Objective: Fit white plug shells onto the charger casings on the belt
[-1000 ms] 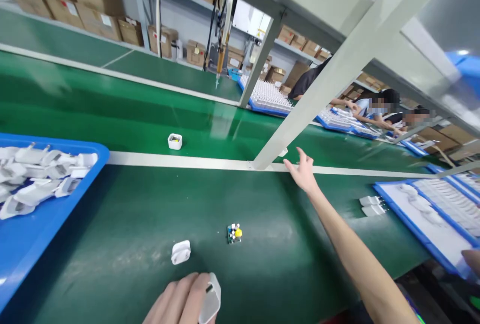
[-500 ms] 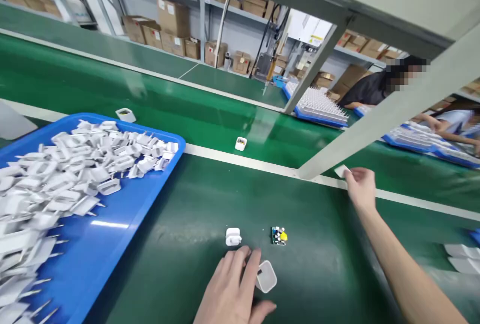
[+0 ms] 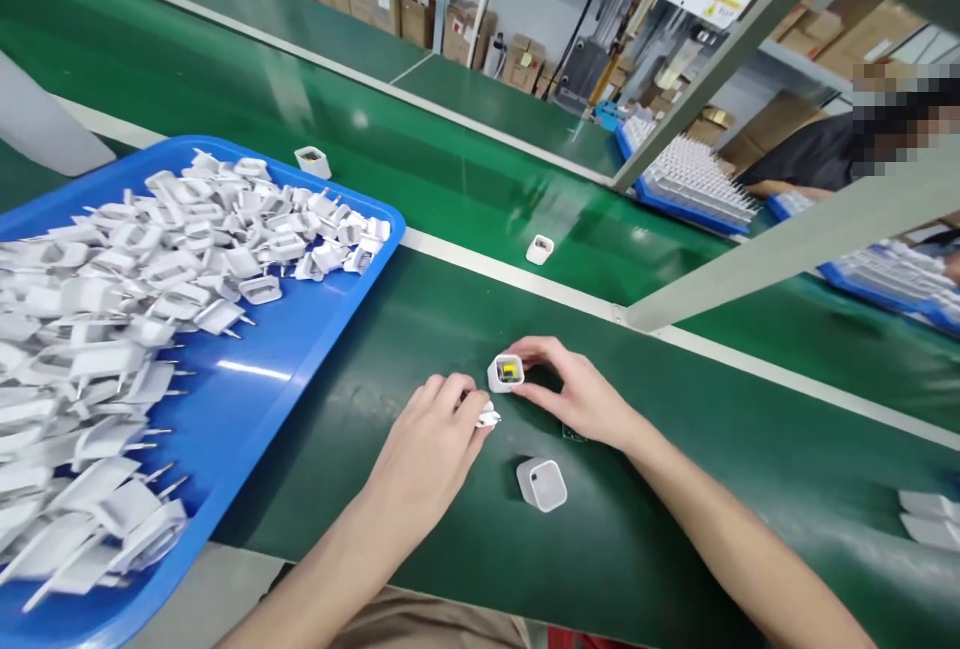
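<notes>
My right hand (image 3: pixel 574 389) pinches a white charger housing (image 3: pixel 495 377), its open end toward me and a yellow component visible inside. Just left of it, my left hand (image 3: pixel 431 444) has its fingers closed on a small white plug cap (image 3: pixel 487 416), partly covered by the fingers. The two pieces are close together but apart. Below them on the green table stands another white housing (image 3: pixel 541 484) with a small dark slot. A small circuit board (image 3: pixel 574 434) shows partly from under my right hand.
At left lies a blue tray (image 3: pixel 300 404) heaped with white plug caps. Beyond the white strip, housings (image 3: pixel 540 249) (image 3: pixel 313 162) sit on the green belt. A slanted metal post (image 3: pixel 720 274) rises at right. Across the belt, a person is near blue trays of white parts.
My right hand has come in from the belt edge to the middle, bringing the housing. My left hand has left the other housing and taken up the plug cap. The view has shifted.
</notes>
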{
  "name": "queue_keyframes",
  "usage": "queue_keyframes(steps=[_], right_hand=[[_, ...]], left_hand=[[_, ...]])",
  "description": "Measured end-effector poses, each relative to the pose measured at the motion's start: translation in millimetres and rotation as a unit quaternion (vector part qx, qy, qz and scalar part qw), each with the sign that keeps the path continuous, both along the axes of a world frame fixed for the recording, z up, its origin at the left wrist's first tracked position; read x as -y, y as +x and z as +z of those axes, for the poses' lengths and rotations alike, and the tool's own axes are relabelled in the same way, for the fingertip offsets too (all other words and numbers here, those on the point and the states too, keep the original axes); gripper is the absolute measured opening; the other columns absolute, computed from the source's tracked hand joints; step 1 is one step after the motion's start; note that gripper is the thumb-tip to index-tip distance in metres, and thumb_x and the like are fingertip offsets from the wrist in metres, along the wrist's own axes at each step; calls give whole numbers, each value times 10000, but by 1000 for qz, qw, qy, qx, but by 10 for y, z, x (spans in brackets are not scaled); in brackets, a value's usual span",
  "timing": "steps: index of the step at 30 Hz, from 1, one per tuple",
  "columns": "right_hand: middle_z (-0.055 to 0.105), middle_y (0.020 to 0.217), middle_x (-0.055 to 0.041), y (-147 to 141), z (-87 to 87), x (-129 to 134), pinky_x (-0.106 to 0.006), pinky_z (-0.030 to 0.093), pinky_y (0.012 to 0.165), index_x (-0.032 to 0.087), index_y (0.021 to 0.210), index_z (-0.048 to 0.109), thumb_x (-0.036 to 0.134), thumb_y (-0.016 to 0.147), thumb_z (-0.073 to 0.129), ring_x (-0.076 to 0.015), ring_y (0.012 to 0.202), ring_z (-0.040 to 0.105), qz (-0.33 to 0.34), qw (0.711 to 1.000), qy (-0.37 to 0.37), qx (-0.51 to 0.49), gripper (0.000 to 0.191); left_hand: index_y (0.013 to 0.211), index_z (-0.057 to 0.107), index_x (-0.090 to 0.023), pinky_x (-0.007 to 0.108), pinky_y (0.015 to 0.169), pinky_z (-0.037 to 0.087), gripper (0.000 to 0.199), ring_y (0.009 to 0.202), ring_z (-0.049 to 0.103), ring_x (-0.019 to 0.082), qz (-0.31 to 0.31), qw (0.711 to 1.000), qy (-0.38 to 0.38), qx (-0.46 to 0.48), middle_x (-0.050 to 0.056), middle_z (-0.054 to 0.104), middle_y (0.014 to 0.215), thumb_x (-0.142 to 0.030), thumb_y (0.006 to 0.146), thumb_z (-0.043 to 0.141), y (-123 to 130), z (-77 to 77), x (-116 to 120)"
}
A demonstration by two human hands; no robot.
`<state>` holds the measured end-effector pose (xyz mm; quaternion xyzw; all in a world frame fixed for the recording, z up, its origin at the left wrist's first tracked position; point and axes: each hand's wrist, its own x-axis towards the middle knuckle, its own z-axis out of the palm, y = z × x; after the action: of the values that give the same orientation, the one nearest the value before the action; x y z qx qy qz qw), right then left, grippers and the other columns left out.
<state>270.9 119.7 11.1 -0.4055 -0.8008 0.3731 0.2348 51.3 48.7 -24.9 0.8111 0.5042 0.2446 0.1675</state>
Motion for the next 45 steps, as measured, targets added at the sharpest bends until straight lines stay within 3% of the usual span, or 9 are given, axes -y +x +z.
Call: queue_keyframes(steps=[5,12,15,19,23,28,31,36,45], right_hand=[[645,1329,-101,54,164,-39,-485,562,1037,256,1361,550,344,977,687,-259,1222,638,53,991,93,78,418],[634,1275,-99,-63,320,118,-378,623,905,296,1443,514,318,1022,612,-233,1124,666,101,970,222,19,433],[659,1196,-84,-21,281,125,-364,628,839,291,1309,602,261,1034,574,-219,1039,693,22,973,230,-24,278],[670,1112,-77,247,138,-67,-315,611,687,244,1317,468,311,1015,576,-181,859,697,-106,985,85,-109,328],[617,1080,-81,561,42,-588,-360,577,756,219,1239,512,320,976,453,-191,835,646,-272,954,110,58,288],[484,1203,-207,601,66,-1313,-573,464,963,150,1200,586,451,863,640,-374,1077,577,-366,908,155,136,455],[477,1156,-236,379,-9,-1584,-620,461,914,112,1119,609,452,825,691,-447,1059,574,-356,909,148,156,457],[503,1095,-133,-407,-153,-1916,-474,524,893,177,1155,624,344,968,517,-297,913,643,-241,941,180,158,273],[622,1233,-84,-1997,167,-2498,-385,583,862,180,1293,606,398,977,689,-193,962,659,37,956,222,186,392]], left_hand=[[1042,656,-197,377,804,540,125,927,632,232,29,999,-7,24,57,688,1070,-191,1009,536,-111,61,10],[1066,650,-237,247,672,565,116,778,702,146,64,947,-160,271,-22,737,924,-323,996,614,97,596,-134],[1208,588,-244,282,785,599,248,923,726,168,31,940,-166,298,10,745,1062,-381,1003,610,153,649,-216],[1465,449,-281,393,1026,549,647,1255,616,243,-19,980,-89,176,78,601,1421,-351,902,762,102,446,-360],[1336,600,-240,438,1023,541,411,1243,623,270,-67,997,-24,39,81,661,1335,-217,937,694,161,221,-502],[1211,651,-203,425,921,563,297,1040,695,260,-41,998,-19,-52,63,735,1142,-181,920,707,109,310,-359],[1156,662,-223,400,852,570,310,947,702,253,11,998,-18,-62,44,742,1073,-189,865,764,-104,345,-94],[1230,610,-241,367,850,572,397,949,710,233,73,997,12,29,39,744,1103,-214,861,754,-426,42,252],[1282,571,-255,302,700,571,506,856,719,216,17,989,142,40,50,750,1079,-511,884,749,-576,-480,117]])
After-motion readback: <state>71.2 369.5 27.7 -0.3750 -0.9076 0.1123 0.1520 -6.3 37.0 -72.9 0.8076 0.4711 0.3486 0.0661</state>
